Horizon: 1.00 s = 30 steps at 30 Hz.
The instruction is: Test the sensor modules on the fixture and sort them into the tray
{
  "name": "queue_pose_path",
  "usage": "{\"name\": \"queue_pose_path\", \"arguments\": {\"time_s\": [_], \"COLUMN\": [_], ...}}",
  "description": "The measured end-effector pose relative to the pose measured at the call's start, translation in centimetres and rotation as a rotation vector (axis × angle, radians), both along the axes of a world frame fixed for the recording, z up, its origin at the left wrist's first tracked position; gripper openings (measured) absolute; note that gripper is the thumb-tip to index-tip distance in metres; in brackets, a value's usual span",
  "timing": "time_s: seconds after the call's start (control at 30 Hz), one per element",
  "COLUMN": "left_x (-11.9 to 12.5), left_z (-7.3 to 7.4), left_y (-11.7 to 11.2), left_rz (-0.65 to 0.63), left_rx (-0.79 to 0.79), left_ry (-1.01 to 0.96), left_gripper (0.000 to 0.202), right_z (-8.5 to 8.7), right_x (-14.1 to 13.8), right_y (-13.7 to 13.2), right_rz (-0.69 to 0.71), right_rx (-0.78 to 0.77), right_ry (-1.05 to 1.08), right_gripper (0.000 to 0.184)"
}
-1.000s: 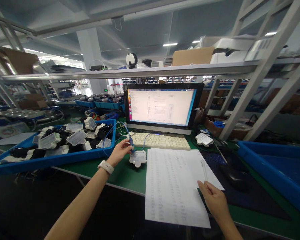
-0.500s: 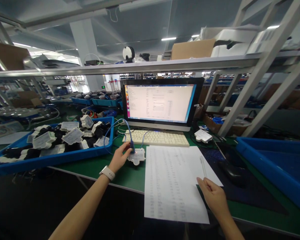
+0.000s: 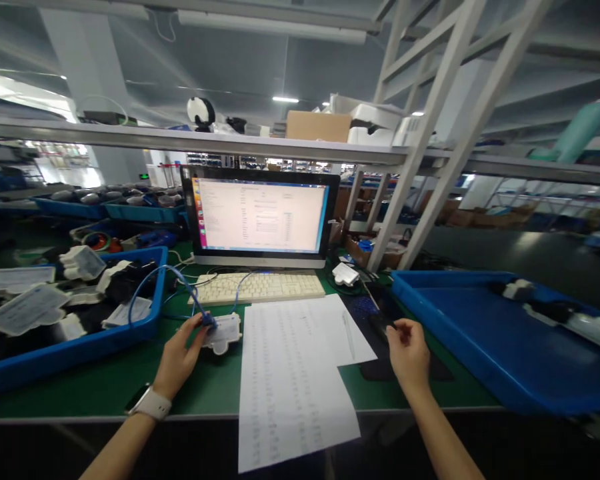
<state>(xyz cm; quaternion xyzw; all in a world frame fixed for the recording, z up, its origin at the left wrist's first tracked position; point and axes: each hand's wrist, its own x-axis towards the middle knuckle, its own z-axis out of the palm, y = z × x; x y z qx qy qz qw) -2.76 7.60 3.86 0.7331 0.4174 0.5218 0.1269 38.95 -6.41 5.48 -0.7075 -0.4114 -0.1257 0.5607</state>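
My left hand (image 3: 179,357), with a white watch on the wrist, pinches the plug of a blue cable (image 3: 150,280) where it meets a small white device (image 3: 225,332) lying on the green bench. My right hand (image 3: 408,352) is curled over a black mouse (image 3: 381,325) on a dark mat, right of the printed sheets (image 3: 290,373). A pen (image 3: 349,335) lies on the upper sheet. Behind the sheets sit a cream keyboard (image 3: 260,287) and a lit monitor (image 3: 260,215).
A blue tray (image 3: 80,350) at the left holds several white devices and black parts. A large blue tray (image 3: 460,333) at the right has a few items at its far end. Another white device (image 3: 345,273) lies by a slanted white frame post (image 3: 430,153). A shelf runs overhead.
My right hand has left the sheet's edge and moved onto the mouse. My left hand stays on the cable plug at the white device. The view has swung to the right.
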Motion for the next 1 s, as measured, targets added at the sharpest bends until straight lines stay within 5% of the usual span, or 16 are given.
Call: {"name": "queue_pose_path", "arguments": {"time_s": [0.13,0.27,0.5,1.0], "left_x": [-0.1,0.0,0.1,0.2], "left_z": [-1.1,-1.2,-1.1,-1.0], "left_y": [0.1,-0.1,-0.3,-0.4], "left_rz": [-0.036,-0.020,-0.009,-0.023], "left_rx": [0.107,0.139,0.210,0.242], "left_ry": [0.016,0.049,0.072,0.070], "left_gripper": [0.032,0.030,0.026,0.026], "right_z": [-1.1,-3.8,-6.0,-6.0], "right_x": [4.6,6.8,8.2,8.5], "right_y": [0.4,0.9,2.3,2.2], "right_rz": [-0.004,0.016,0.123,0.112], "right_rx": [-0.222,-0.322,-0.465,-0.498], "right_ry": [-0.426,-0.541,-0.506,-0.536], "right_gripper": [0.032,0.043,0.047,0.049]}}
